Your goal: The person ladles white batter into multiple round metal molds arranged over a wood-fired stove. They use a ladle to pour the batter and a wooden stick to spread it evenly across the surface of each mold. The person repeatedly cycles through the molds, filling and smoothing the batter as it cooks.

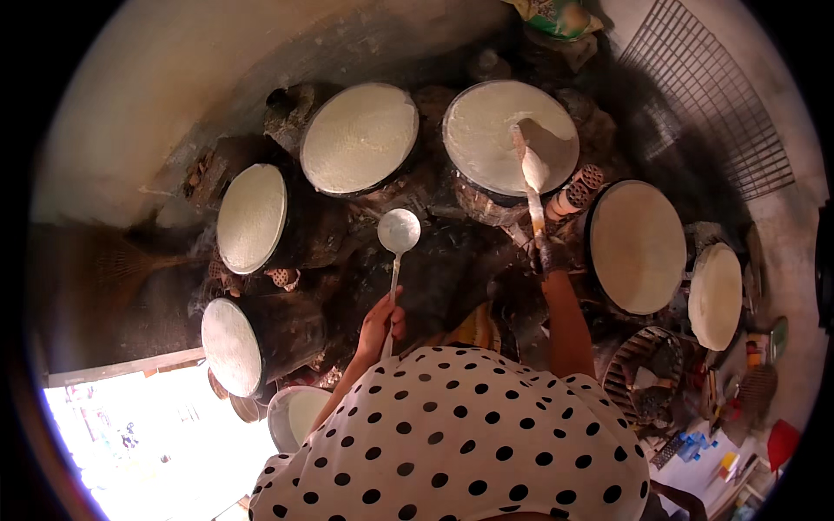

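Note:
My left hand [380, 322] is closed round the handle of a metal ladle [399, 230], its round bowl raised in front of me. With my right hand [551, 257], which looks dark or covered, I grip a long-handled spatula [535, 210] reaching over the right-hand back round griddle [479, 146]. A white lump of batter or dough [535, 170] clings to the spatula. Pale batter coats most of that griddle, and a darker bare patch shows at its right side. To its left, another round griddle [359, 139] bears an even pale layer.
More coated round griddles stand at the left [252, 219], lower left [231, 348] and right [637, 247]. A stack of pale round sheets [715, 297] lies far right. Perforated coal briquettes [576, 193] sit between griddles. A metal basin [279, 417] is by my left arm, a slatted basket [616, 371] at right.

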Motion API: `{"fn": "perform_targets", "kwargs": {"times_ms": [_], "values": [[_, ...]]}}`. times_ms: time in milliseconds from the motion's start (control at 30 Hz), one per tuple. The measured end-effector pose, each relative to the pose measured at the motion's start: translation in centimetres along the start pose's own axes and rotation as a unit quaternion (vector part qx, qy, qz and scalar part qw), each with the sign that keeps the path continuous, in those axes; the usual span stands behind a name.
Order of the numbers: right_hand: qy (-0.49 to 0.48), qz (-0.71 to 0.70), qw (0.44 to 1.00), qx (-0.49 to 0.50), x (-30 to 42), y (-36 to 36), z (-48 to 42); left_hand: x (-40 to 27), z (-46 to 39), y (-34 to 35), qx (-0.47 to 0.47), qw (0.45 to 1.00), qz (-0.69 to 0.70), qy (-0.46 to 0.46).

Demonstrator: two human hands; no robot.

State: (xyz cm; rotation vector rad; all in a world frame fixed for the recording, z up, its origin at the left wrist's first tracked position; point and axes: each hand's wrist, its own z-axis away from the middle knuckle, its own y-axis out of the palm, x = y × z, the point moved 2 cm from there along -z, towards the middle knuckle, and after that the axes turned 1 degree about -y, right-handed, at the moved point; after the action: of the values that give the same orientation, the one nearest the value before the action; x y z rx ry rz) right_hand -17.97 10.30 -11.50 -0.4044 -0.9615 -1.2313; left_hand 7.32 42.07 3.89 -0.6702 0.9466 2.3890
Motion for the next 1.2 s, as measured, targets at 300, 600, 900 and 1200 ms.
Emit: {"fn": "perform_targets", "kwargs": {"times_ms": [300, 600, 900, 1200], "values": [[0.063, -0.003, 0.993, 0.102, 3.0, 1.8, -0.5, -0.2, -2.5, 5.3, -0.016, 1.000, -0.012, 0.007], [-0.173, 0.153, 0.972, -0.040, 7.3, -6.6, -7.5, 0.0, -5.0, 8.3, 0.006, 1.000, 0.007, 0.010], [-0.447, 0.366, 0.784, -0.228, 6.5, -3.5, -3.5, -0.2, -5.4, 9.0, 0.023, 0.999, 0.015, 0.028], [-0.225, 0.305, 0.910, -0.167, 9.1, -1.3, -8.8, 0.2, -5.5, 9.3, 0.006, 0.998, -0.058, -0.005]]}}
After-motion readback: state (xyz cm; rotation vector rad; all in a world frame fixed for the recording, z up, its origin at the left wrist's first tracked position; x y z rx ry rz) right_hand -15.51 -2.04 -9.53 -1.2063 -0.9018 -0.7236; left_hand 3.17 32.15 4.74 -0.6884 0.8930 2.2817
